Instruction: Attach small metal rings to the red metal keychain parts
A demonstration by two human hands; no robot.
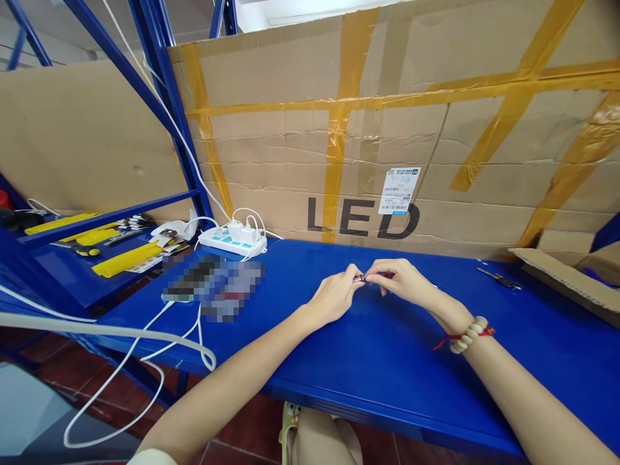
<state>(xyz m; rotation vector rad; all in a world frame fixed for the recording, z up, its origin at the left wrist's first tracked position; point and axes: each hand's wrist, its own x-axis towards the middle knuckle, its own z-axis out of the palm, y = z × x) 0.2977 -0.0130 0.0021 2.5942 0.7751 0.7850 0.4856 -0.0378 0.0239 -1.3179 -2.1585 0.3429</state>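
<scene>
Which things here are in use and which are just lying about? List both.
In use: small part, pinched between left hand and right hand.
Lying about: power strip, scissors, yellow tools, cardboard box.

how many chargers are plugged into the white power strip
2, side by side on the white power strip at the back left of the blue table, with white cables running off them. Other sockets behind them may be hidden.

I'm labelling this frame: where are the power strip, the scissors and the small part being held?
power strip (227, 242), head view, its white body.
scissors (498, 278), head view, mid-blades.
small part (359, 278), head view, its visible middle.
</scene>
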